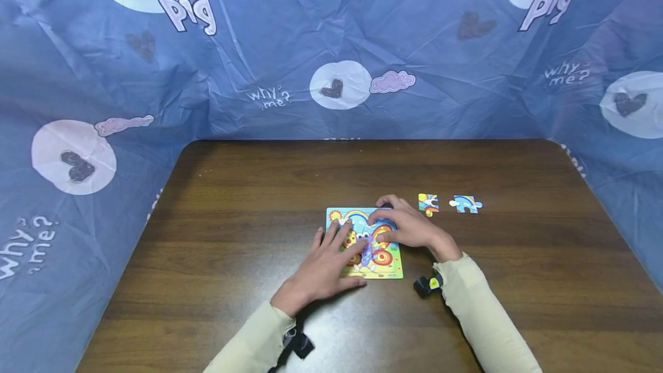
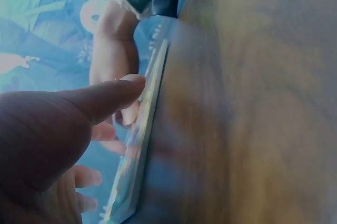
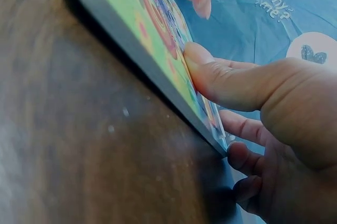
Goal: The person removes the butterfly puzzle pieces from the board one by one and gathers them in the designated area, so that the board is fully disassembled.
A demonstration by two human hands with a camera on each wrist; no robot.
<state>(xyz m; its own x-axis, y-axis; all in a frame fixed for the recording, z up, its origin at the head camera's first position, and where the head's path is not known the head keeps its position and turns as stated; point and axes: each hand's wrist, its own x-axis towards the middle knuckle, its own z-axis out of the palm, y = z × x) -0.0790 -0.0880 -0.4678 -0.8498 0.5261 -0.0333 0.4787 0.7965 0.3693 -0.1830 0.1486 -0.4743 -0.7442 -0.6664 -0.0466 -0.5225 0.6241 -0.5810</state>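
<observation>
A butterfly jigsaw puzzle (image 1: 385, 273) with a sun and rainbow lies flat on the table, partly covered by both hands. From the left, my left hand (image 1: 323, 266) spreads its fingers over the puzzle's left half. Its thumb (image 2: 118, 97) stretches along the near edge in the left wrist view. My right hand (image 1: 411, 226) is bent over the upper right part. In the right wrist view, its thumb (image 3: 208, 71) touches the picture, with the fingers curled by the far edge. Thumb and index finger grip a puzzle piece there, mostly hidden by the hand.
Two loose puzzle pieces lie beyond the right hand: a yellow-and-blue one (image 1: 428, 202) and a rainbow one (image 1: 466, 204). The brown wooden table (image 1: 233, 217) has a blue printed cloth (image 1: 290, 33) standing behind and beside it. Each wrist carries a small black camera (image 1: 423, 286).
</observation>
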